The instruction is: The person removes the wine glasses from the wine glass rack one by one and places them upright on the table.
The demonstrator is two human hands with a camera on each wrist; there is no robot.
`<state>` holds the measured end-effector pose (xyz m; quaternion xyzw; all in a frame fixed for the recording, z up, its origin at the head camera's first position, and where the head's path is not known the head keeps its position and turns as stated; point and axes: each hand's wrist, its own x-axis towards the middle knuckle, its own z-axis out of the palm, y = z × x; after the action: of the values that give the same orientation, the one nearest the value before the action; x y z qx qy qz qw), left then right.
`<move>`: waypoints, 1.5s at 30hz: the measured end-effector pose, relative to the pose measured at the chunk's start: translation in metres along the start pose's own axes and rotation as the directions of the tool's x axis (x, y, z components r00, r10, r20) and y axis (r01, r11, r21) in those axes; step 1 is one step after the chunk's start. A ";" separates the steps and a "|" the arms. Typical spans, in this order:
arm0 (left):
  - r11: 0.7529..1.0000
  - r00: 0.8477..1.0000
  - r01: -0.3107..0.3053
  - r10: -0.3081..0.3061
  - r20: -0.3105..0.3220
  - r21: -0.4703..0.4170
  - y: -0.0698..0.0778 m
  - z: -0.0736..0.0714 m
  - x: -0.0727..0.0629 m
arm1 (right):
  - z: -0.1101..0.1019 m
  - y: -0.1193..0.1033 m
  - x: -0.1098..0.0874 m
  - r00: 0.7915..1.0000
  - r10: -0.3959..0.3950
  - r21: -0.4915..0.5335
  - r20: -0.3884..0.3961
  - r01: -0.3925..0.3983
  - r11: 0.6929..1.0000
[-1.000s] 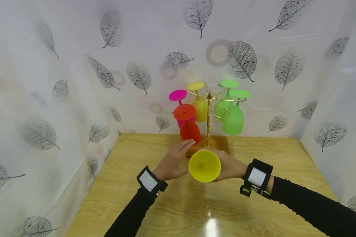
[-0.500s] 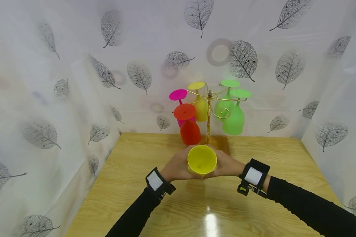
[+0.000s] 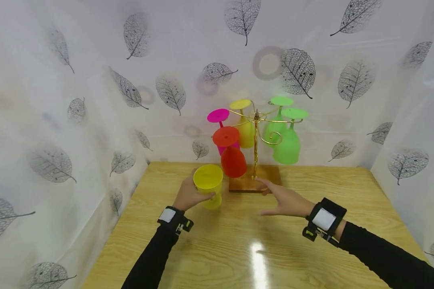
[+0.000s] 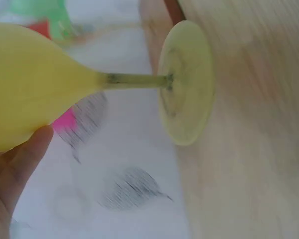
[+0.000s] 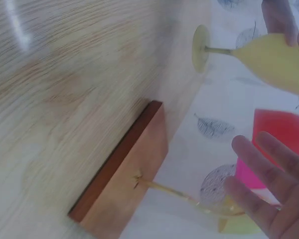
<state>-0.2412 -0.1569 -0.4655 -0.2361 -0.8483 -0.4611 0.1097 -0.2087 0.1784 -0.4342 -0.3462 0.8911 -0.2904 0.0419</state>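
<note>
My left hand (image 3: 189, 194) grips an upright yellow wine glass (image 3: 208, 181) by its bowl, left of the rack's wooden base (image 3: 268, 176). In the left wrist view the glass's stem and round foot (image 4: 187, 84) point toward the table; I cannot tell if the foot touches it. My right hand (image 3: 288, 200) is spread with nothing in it, in front of the base's right side. Upside down on the gold rack (image 3: 255, 150) hang a red glass (image 3: 233, 161), a magenta glass (image 3: 218, 116), another yellow glass (image 3: 246, 135) and two green glasses (image 3: 287, 147), the magenta partly hidden.
The wood-grain table (image 3: 325, 188) reaches back to a white curtain (image 3: 181, 40) printed with dark leaves, which also encloses both sides. The red glass hangs close to the right of the held glass. A curled gold arm (image 3: 275, 138) juts from the rack's post.
The yellow wine glass passed from my right hand, through both hands, into the left, which has carried it leftward. My right hand has let go and drawn away to the right.
</note>
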 end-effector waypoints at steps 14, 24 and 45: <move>0.935 0.930 0.316 -0.271 -0.249 0.162 -0.083 -0.008 0.020 | 0.004 0.035 -0.035 0.987 0.103 -0.040 -0.123 -0.109 0.993; 0.897 0.849 0.436 -0.386 -0.360 0.067 -0.099 -0.016 0.026 | 0.006 0.046 -0.050 0.980 0.153 0.006 -0.128 -0.153 0.988; 0.856 0.940 0.097 0.088 -0.329 0.507 -0.067 -0.018 0.025 | 0.003 0.051 -0.050 0.977 0.133 -0.001 -0.167 -0.135 0.991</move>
<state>-0.2971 -0.1955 -0.4944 -0.1127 -0.9092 -0.2506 0.3128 -0.2002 0.2393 -0.4711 -0.2602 0.9146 -0.3092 -0.0157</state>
